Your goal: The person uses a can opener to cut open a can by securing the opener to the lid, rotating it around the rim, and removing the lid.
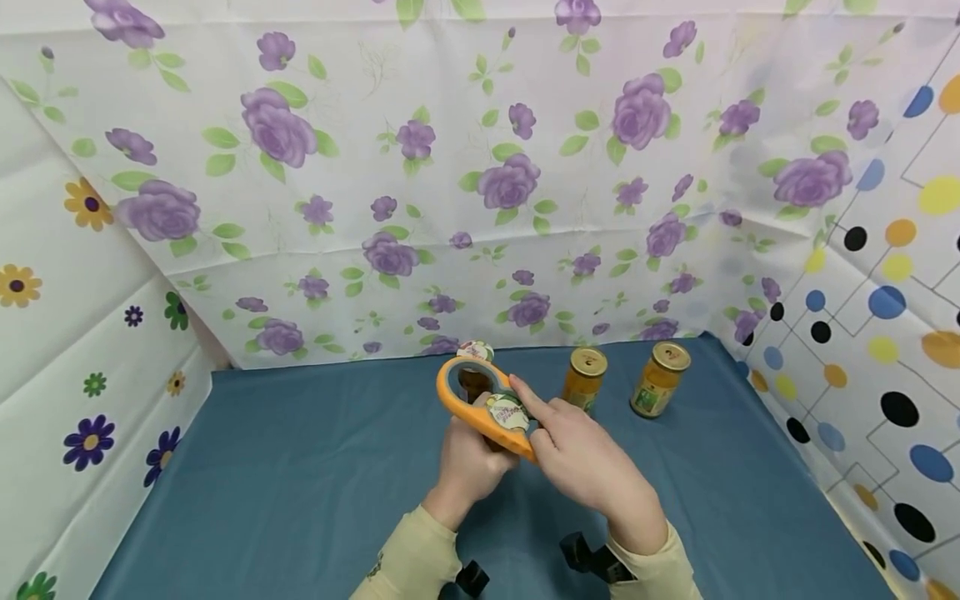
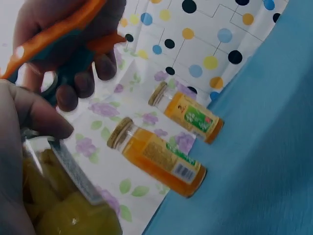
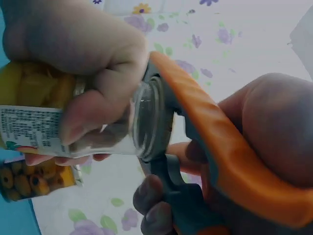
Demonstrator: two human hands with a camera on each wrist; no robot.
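My left hand (image 1: 471, 460) grips a glass jar (image 3: 32, 125) of yellow chunks around its body, below the neck. A jar opener (image 3: 215, 139) with an orange and grey-green body sits around the jar's lid. From above, the printed lid (image 1: 507, 412) shows inside the opener's loop. My right hand (image 1: 592, 458) holds the opener's handles, its fingers wrapped around them in the right wrist view. In the head view its index finger stretches along the opener's edge. The jar is held tilted above the table, its lower part hidden by my hands in the head view.
Two gold-lidded jars of orange contents, a nearer jar (image 1: 582, 379) and a farther jar (image 1: 658, 382), stand at the back right. Behind the opener stands another jar (image 1: 476, 351) with a printed lid. Patterned cloth walls (image 1: 337, 275) bound the blue table (image 1: 315, 475).
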